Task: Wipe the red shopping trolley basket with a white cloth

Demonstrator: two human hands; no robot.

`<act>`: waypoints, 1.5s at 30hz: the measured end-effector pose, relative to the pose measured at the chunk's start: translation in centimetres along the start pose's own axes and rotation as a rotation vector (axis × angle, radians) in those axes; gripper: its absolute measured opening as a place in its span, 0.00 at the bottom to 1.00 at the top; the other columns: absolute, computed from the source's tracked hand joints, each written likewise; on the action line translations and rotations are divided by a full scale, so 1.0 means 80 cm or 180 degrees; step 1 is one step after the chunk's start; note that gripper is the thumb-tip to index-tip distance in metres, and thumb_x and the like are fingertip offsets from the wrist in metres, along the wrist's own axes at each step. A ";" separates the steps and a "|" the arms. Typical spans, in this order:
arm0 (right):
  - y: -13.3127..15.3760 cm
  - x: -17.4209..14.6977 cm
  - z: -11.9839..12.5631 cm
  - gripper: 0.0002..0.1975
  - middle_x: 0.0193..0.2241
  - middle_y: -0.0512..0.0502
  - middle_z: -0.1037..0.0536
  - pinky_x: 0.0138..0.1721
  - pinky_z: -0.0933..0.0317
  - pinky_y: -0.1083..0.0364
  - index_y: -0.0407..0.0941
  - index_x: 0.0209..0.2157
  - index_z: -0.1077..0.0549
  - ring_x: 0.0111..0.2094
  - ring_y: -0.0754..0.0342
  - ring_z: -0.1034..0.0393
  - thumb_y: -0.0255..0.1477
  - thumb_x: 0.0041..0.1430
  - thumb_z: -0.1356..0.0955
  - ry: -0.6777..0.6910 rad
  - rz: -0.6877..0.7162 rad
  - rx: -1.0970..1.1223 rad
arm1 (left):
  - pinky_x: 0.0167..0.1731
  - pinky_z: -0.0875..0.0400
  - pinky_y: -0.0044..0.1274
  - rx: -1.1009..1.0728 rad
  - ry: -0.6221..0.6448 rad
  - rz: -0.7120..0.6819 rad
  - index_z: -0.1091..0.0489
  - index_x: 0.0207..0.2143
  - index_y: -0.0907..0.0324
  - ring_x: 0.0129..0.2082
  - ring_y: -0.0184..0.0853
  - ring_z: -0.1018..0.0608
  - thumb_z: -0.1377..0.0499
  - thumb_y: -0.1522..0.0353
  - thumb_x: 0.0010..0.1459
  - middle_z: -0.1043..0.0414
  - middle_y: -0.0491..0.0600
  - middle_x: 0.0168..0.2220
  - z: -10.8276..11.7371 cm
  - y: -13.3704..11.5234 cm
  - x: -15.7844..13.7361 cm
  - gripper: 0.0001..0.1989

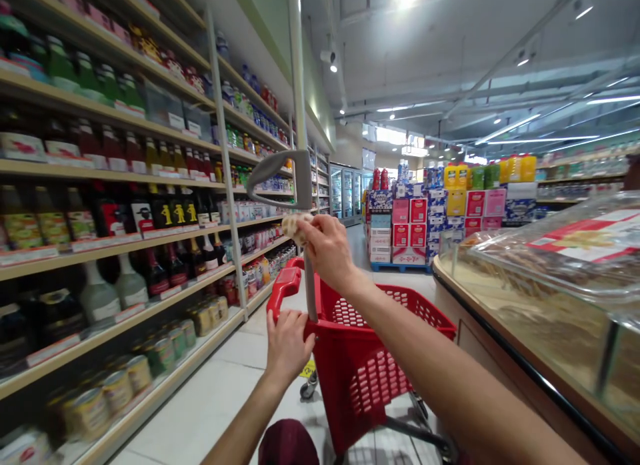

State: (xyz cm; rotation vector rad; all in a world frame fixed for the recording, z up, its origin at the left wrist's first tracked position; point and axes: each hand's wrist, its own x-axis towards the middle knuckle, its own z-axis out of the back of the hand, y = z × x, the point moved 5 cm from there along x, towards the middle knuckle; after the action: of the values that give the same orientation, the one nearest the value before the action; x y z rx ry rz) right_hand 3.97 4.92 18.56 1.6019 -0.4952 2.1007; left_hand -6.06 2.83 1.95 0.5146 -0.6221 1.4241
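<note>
A red plastic shopping cart (345, 371) with perforated sides stands in front of me. My left hand (287, 345) is closed over its near left rim, beside a raised red handle part (285, 285). From the cart's near edge rises a grey pole with a looped handle (303, 181). My right hand (327, 248) is above the cart, close to the pole. Its fingers pinch a small, crumpled cream cloth with brownish markings (296, 227). The fingers partly cover the cloth, just below the grey loop.
Shelves (125, 175) of bottles and cans line the left side. A counter (510, 345) with packaged food on top borders the right. Stacked drink cartons (410, 231) stand on a blue pallet ahead, and glass-door fridges (345, 191) are farther back.
</note>
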 end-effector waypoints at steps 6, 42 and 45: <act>-0.024 -0.045 -0.021 0.15 0.48 0.46 0.41 0.46 0.40 0.49 0.51 0.43 0.32 0.48 0.49 0.45 0.24 0.55 0.40 0.0154 0.0273 -0.0123 | 0.53 0.52 0.37 -0.0330 0.0121 -0.0345 0.36 0.44 0.56 0.45 0.37 0.34 0.46 0.70 0.48 0.31 0.47 0.42 0.004 -0.022 -0.005 0.18; -0.095 -0.258 0.093 0.17 0.28 0.50 0.32 0.33 0.40 0.60 0.48 0.39 0.29 0.29 0.58 0.35 0.21 0.48 0.39 0.1329 -0.1563 -0.0203 | 0.48 0.45 0.41 -0.0872 0.0215 -0.1036 0.37 0.44 0.59 0.46 0.43 0.33 0.43 0.56 0.46 0.32 0.54 0.45 -0.007 -0.084 0.015 0.25; -0.100 -0.244 0.110 0.12 0.29 0.48 0.31 0.37 0.39 0.57 0.47 0.36 0.28 0.32 0.56 0.35 0.25 0.50 0.39 0.1053 -0.1706 -0.0303 | 0.52 0.53 0.45 -0.0872 0.0407 -0.0914 0.39 0.48 0.61 0.54 0.46 0.40 0.45 0.51 0.44 0.39 0.56 0.52 -0.018 -0.084 0.022 0.32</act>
State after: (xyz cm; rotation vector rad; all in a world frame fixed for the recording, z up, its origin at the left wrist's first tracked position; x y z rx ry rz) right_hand 19.83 4.28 2.13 1.1376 -0.0408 1.8375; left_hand 0.79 4.55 2.31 0.2798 -0.6025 1.0712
